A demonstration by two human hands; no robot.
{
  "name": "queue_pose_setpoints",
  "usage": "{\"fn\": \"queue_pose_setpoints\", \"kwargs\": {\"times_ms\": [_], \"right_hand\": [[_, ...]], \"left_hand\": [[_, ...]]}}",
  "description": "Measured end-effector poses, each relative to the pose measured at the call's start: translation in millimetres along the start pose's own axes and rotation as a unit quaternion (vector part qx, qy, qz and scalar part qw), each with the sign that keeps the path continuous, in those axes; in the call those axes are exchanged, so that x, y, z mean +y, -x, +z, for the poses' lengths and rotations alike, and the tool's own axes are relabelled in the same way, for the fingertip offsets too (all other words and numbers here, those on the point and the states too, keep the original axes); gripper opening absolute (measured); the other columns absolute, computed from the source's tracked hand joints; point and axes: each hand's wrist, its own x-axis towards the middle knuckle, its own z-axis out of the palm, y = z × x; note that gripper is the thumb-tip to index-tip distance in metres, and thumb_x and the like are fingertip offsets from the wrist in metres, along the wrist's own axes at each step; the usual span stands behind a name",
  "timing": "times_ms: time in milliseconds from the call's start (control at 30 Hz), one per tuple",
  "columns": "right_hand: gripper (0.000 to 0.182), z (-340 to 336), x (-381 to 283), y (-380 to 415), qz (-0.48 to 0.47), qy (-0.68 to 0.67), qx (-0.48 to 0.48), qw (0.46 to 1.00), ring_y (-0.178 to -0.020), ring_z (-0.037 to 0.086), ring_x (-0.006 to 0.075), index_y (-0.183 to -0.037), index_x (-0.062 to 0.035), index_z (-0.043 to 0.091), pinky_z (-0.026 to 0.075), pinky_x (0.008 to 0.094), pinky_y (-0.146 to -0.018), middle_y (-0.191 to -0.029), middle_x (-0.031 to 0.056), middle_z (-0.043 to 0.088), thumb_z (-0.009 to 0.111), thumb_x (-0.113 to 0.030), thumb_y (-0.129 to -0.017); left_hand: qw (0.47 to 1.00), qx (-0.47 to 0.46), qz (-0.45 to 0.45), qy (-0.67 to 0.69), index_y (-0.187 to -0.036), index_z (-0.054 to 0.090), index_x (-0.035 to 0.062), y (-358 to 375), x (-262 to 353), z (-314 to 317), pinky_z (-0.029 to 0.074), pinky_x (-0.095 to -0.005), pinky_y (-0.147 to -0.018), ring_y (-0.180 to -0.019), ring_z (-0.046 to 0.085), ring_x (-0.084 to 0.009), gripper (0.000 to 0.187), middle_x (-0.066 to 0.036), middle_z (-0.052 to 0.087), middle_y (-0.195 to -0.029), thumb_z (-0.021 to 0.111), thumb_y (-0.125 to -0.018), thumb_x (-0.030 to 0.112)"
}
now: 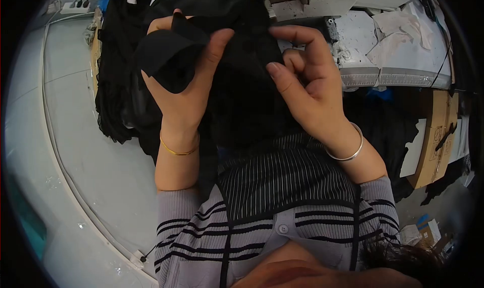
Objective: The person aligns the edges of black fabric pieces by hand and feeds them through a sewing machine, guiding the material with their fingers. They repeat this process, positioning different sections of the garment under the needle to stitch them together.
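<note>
A folded piece of black fabric [171, 56] lies in my left hand [184, 96], between the thumb and the fingers, with its curved edge hanging over the palm. My right hand [315, 84] is raised at the right with thumb and forefinger apart, and nothing shows between them. Behind and between both hands spreads more black cloth [242, 91], dark enough that its folds are hard to tell apart.
A sewing machine [315, 1] stands at the top, beside a worktable with a ruler strip [396, 78] along its edge. Pale scraps [401, 31] lie on that table. At the right is a cardboard box [432, 147]; a power strip [75, 8] is at upper left.
</note>
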Motion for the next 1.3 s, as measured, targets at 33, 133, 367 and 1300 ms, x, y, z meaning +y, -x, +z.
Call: {"fn": "queue_pose_setpoints", "kwargs": {"times_ms": [33,133,367,1300], "right_hand": [[0.046,-4,-5,-1,-0.03,0.118,-0.015,0.993,-0.056,0.053,0.0115,-0.136,-0.0044,0.055,0.041,0.0252,-0.055,-0.068,0.0026,0.056,0.065,-0.002,-0.091],[0.059,-1,-8,-11,-0.109,0.241,-0.048,0.963,-0.061,0.059,0.0145,-0.145,-0.0038,0.05,0.046,0.0266,-0.059,-0.083,0.0067,0.066,0.067,0.001,-0.089],[0.056,14,1,-2,-0.197,0.254,0.041,0.946,-0.069,0.066,0.0341,-0.134,-0.0056,0.055,0.05,0.0405,-0.06,-0.078,0.0133,0.065,0.065,0.004,-0.08],[0.065,0,-12,-14,-0.115,0.236,-0.025,0.964,-0.063,0.061,0.0243,-0.142,-0.0029,0.05,0.049,0.0338,-0.058,-0.07,0.0093,0.058,0.063,0.005,-0.079]], "left_hand": [[0.998,0.059,-0.03,0.006,-0.1,0.065,0.0005,-1,10,5,0.04,-0.0434,-0.113,-0.1,0.067,-0.019,0.028,-0.006,0.065,-0.103,0.079,-0.078,-0.008],[0.995,0.072,0.01,-0.07,-0.099,0.064,0.0013,-10,22,-2,0.038,-0.0466,-0.114,-0.102,0.069,-0.0237,0.026,-0.007,0.069,-0.104,0.079,-0.078,-0.003],[0.986,-0.057,0.085,-0.134,-0.099,0.059,0.0038,11,35,18,0.027,-0.0587,-0.118,-0.122,0.066,-0.0337,0.023,-0.015,0.072,-0.124,0.074,-0.084,0.014],[0.997,0.023,0.052,-0.054,-0.106,0.059,-0.002,-10,8,1,0.04,-0.0475,-0.113,-0.103,0.071,-0.0243,0.016,-0.014,0.073,-0.113,0.067,-0.093,0.0]]}}
